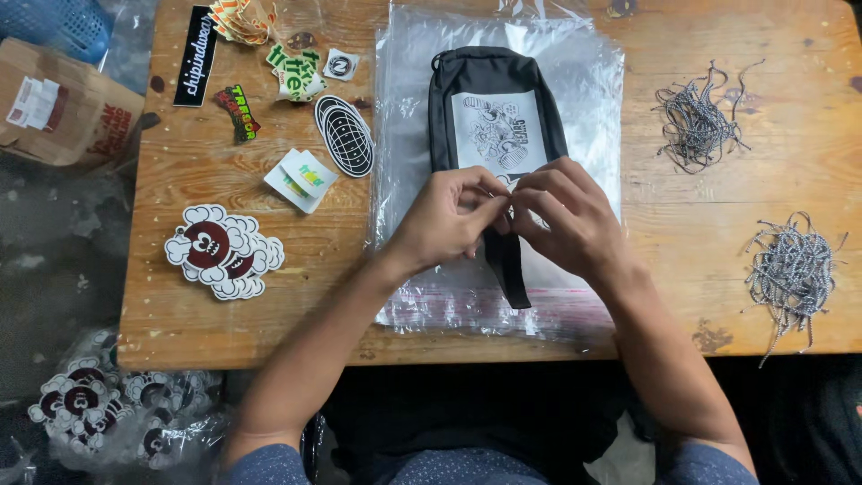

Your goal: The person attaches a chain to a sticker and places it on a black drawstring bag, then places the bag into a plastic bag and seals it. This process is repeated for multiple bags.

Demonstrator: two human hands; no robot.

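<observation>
A black fabric bag (489, 85) with a white printed patch lies on a stack of clear plastic sleeves (588, 81) in the middle of the wooden table (718, 260). My left hand (444, 216) and my right hand (566, 211) meet at the bag's near end, fingertips pinched together on something small there. A black strap (510, 269) hangs from under my hands toward me. What exactly the fingers pinch is hidden.
Two heaps of black-and-white cords lie at the right (696, 121) (790, 269). Stickers sit at the left: a cloud-shaped stack (224, 251), an oval striped one (344, 135), small cards (301, 180). A cardboard box (63, 108) and bagged stickers (117, 409) lie off the table's left.
</observation>
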